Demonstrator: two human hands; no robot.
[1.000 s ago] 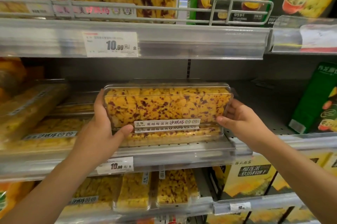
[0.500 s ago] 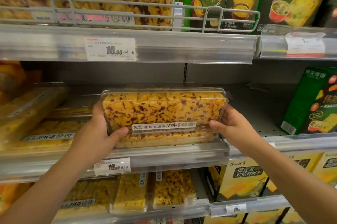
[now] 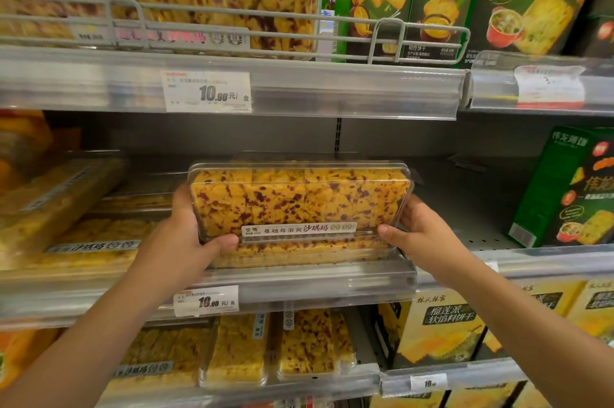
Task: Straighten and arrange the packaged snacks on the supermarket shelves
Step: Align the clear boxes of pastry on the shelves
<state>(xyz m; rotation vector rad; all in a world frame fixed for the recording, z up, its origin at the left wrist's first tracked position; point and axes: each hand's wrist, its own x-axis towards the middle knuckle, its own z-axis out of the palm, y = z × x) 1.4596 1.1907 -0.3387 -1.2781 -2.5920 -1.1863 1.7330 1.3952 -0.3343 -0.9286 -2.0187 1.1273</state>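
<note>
A clear plastic box of yellow, red-speckled snack [image 3: 300, 200] stands on its long edge at the front of the middle shelf [image 3: 299, 284], label facing me. My left hand [image 3: 181, 235] grips its left end, thumb curled under the front corner. At the box's right end my right hand [image 3: 417, 233] holds it, thumb at the lower front corner. Another box of the same snack [image 3: 299, 251] lies flat beneath it.
More clear snack boxes [image 3: 96, 235] lie to the left on the middle shelf, one tilted. A green biscuit carton [image 3: 571, 188] stands at the right. Bare shelf shows between it and the held box. The upper shelf has a wire rail [image 3: 232, 25]; further boxes fill the lower shelf [image 3: 239, 348].
The held box has settled slightly lower and more upright on the flat box, both hands staying on its ends. My view has shifted a little upward and left.
</note>
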